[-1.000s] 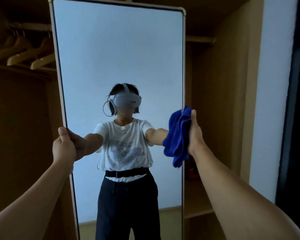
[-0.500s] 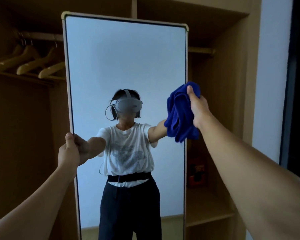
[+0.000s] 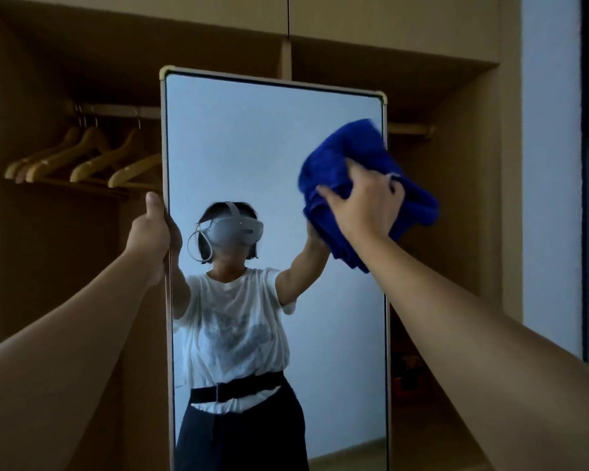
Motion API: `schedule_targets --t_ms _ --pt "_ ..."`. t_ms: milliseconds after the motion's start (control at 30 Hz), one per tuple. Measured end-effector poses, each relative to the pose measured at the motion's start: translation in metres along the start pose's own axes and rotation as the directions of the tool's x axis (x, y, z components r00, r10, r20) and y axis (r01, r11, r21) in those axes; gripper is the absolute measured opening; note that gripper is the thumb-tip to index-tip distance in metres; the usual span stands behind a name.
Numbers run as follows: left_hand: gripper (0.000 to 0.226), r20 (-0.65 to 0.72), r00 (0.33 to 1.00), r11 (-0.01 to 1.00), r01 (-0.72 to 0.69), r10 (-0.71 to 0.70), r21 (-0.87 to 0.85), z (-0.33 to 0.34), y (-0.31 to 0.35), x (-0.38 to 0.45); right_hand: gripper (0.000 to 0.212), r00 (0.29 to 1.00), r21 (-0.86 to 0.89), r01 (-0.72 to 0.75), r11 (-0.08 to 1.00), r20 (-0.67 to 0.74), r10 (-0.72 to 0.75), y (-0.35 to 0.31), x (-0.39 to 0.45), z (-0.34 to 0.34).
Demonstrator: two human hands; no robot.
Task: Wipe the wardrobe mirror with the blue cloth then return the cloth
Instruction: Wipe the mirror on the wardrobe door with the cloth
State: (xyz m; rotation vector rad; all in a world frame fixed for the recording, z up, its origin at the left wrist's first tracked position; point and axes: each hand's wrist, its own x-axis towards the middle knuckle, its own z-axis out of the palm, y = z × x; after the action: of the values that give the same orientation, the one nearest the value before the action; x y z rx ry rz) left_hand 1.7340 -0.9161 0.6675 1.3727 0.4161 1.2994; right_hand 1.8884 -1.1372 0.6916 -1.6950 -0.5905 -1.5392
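Observation:
A tall framed mirror (image 3: pixel 252 147) stands in front of the open wardrobe and reflects a person with a headset. My left hand (image 3: pixel 150 229) grips the mirror's left frame edge, thumb pointing up along it. My right hand (image 3: pixel 364 202) holds the bunched blue cloth (image 3: pixel 351 154) and presses it against the glass near the upper right of the mirror. Part of the cloth hangs past the right frame edge.
Wooden hangers (image 3: pixel 82 161) hang on a rail in the wardrobe's left bay. The right bay has a rail (image 3: pixel 410 130) and a shelf with a small reddish object (image 3: pixel 410 372) low down. A white wall (image 3: pixel 551 164) lies to the right.
My right hand has risen with the cloth from the mirror's right edge at mid height and turned onto the glass near the top right. My view has tilted upward. My left hand keeps its grip.

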Motion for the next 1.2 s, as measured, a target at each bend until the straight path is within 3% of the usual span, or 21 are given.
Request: schedule_targets --t_ms 100,200,233,300,400,467,567,700,900,1200 --pt "0.055 -0.020 0.998 0.998 -0.052 0.052 -0.021 0.005 -0.007 0.001 0.058 0.903 -0.018 0.401 0.916 0.178 -0.392 -0.021 -0.007 0.009" --pt "0.053 -0.058 0.993 0.994 -0.106 0.106 0.003 0.010 -0.014 0.003 0.075 0.759 -0.053 0.620 0.783 0.293 -0.582 -0.039 -0.017 0.021" --pt "0.053 -0.075 0.990 0.993 -0.122 0.122 0.008 0.011 -0.014 0.003 0.080 0.756 -0.065 0.620 0.782 0.319 -0.572 -0.040 -0.018 0.025" --pt "0.056 -0.092 0.987 0.990 -0.138 0.135 -0.027 0.012 -0.019 0.008 0.086 0.818 -0.082 0.520 0.850 0.336 -0.468 -0.036 -0.015 0.030" --pt "0.057 -0.096 0.983 0.987 -0.158 0.155 -0.018 0.012 -0.022 0.011 0.088 0.947 -0.094 0.208 0.974 0.269 -0.176 -0.023 -0.004 0.033" --pt "0.058 -0.078 0.986 0.988 -0.152 0.150 -0.020 0.012 -0.022 0.011 0.088 0.972 -0.062 0.005 0.998 0.234 0.010 -0.017 0.008 0.034" --pt "0.056 -0.056 0.986 0.987 -0.158 0.157 -0.015 0.011 -0.020 0.010 0.088 0.972 -0.036 -0.110 0.993 0.206 0.115 -0.020 0.030 0.036" --pt "0.057 -0.036 0.991 0.991 -0.132 0.132 -0.015 0.012 -0.021 0.011 0.088 0.979 0.007 -0.052 0.999 0.196 0.050 -0.050 0.053 0.044" --pt "0.055 -0.024 0.992 0.992 -0.126 0.126 -0.019 0.010 -0.022 0.010 0.088 0.960 0.038 0.171 0.985 0.217 -0.175 -0.120 0.067 0.055" --pt "0.050 -0.076 0.986 0.988 -0.151 0.148 -0.039 0.015 -0.021 0.010 0.082 0.855 0.049 0.455 0.889 0.255 -0.452 -0.169 0.058 0.062"
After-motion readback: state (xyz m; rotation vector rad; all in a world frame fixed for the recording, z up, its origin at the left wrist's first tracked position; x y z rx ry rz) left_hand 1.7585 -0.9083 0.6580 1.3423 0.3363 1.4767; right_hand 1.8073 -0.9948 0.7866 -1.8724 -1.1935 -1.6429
